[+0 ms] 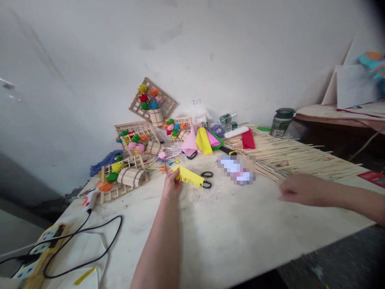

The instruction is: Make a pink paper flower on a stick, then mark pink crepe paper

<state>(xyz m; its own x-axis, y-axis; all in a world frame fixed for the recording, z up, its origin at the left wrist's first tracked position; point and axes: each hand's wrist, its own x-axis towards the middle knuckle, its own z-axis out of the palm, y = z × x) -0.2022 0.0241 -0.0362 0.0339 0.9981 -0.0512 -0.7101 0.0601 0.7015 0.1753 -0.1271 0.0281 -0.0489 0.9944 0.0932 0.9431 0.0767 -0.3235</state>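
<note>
Clock directions as from the centre of view. At 6 o'clock, spanning most of the lower field: pale tabletop (228,237). At 3 o'clock, fanned over it: slender wooden sticks (303,154). Between 2 and 3 o'clock, farther out: second table (333,113). From 9 to 11 o'clock, standing or leaning in a cluster: lattice panels (166,102) bearing rounded stick baskets (156,117) and multicoloured artificial flowers (153,105). At 8 o'clock, near the table's edge: power strip (43,245), plugged and trailing cable.

Near 4 o'clock: right hand (296,188), with fingers curled, beside the near ends of the sticks; impossible to tell whether gripping anything. At 7 o'clock: left hand (171,184), with thumb and fingers pinching one end of fringed yellow paper strip (189,177), itself at 6 o'clock with fringe downward. Between 2 and 3 o'clock, upright: dark-lidded tumbler (282,122). Just off centre at 1 o'clock: rolled yellow paper sheet (204,141). At 8 o'clock, short of the power strip: white glue gun (91,199). At 5 o'clock, with black handle loops past the strip's 3-o'clock end, blades not visible: scissors (207,174). Between 8 and 9 o'clock, by the left thumb: pink-topped rod (162,155); hold unclear.
</note>
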